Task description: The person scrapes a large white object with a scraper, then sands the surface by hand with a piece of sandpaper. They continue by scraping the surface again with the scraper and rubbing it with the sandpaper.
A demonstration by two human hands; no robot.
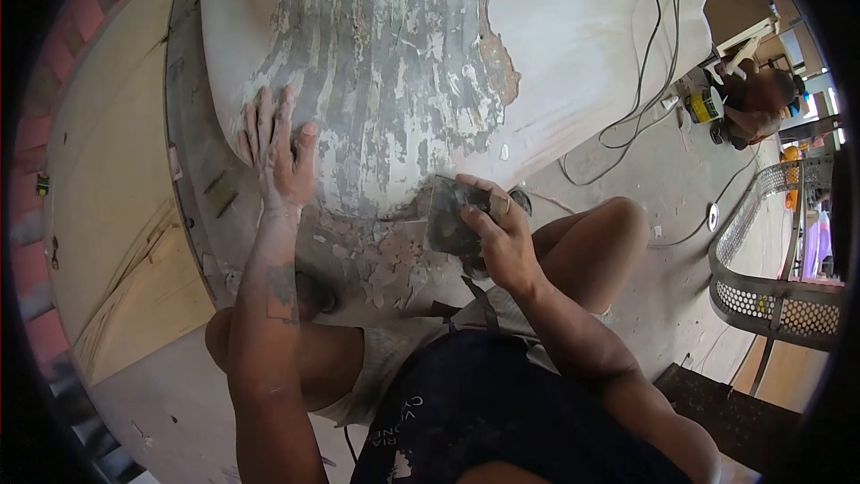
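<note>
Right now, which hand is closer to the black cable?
Right. The right hand, gripping a scraper, is below and left of the black cable; the left hand lies flat farther left.

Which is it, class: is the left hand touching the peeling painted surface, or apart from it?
Touching. The head view shows the left hand lying flat, fingers spread, on the peeling painted surface, with no gap; the right hand holds a scraper.

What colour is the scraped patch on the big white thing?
The scraped patch is grey with white streaks, brown-edged; head view.
</note>
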